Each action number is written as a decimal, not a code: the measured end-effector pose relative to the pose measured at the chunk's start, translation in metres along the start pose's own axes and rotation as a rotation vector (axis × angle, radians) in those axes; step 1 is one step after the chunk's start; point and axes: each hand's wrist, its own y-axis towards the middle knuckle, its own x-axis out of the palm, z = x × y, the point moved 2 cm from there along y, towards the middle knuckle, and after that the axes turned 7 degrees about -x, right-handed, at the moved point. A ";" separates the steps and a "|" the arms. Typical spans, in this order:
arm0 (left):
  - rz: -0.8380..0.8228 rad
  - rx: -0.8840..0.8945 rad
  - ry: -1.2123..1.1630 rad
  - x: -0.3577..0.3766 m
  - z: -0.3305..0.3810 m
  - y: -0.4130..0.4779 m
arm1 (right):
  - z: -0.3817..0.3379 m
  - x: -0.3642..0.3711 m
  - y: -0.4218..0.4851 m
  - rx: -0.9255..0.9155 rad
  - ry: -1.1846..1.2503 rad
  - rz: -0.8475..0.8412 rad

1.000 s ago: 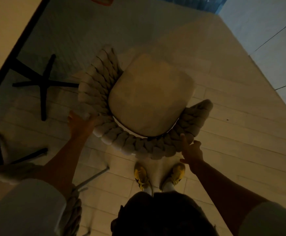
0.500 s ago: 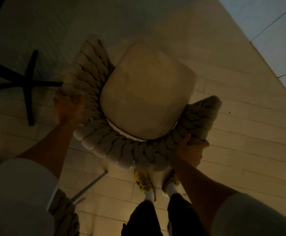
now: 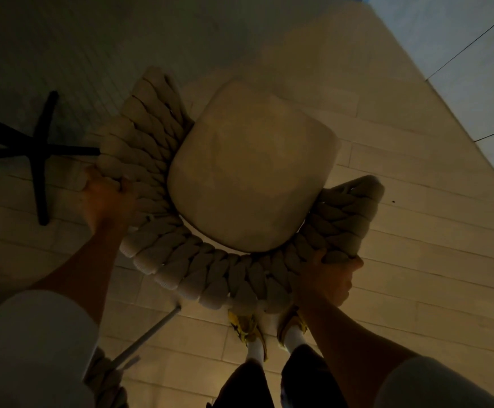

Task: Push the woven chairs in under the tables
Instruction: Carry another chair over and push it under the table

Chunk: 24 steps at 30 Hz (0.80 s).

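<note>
In the head view, both hands have closed on the woven chair (image 3: 239,184), where a second ago they were only reaching for it. Then the left hand (image 3: 105,198) hovered open at the outer edge of the braid and the right hand (image 3: 328,278) pointed a finger at the rim. Now the left fingers (image 3: 122,184) curl over the thick braided backrest (image 3: 195,269) on its left flank, and the right fingers (image 3: 319,257) wrap the braid at the rear right corner, thumb on the outside. Both grips hold the weave firmly, not spread.

The chair sits directly ahead of the fingers, its pale cushion (image 3: 251,169) just beyond both grips and its open front facing away from the person. The black cross-shaped table base (image 3: 38,151) lies beyond and to the outside of the left fingers, one foot reaching almost to the braid near that hand. The table top itself is barely in view, only a dark edge at the upper left corner.

The person's yellow shoes (image 3: 245,328) stand just behind the backrest, below the right wrist. A pale leg of another chair (image 3: 148,331) slants across the floor under the left forearm.

With both grips set, the chair seems ready to be steered; it likely needs turning leftward toward the base before it slides under.
</note>
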 end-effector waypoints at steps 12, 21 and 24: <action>-0.016 -0.018 -0.043 -0.003 -0.006 -0.012 | -0.001 -0.007 0.004 -0.039 -0.012 -0.017; 0.008 -0.080 -0.165 0.000 -0.022 -0.045 | 0.003 -0.021 0.021 -0.109 -0.035 -0.045; 0.006 -0.099 -0.206 0.000 -0.029 -0.059 | 0.003 -0.026 0.030 -0.142 -0.041 -0.060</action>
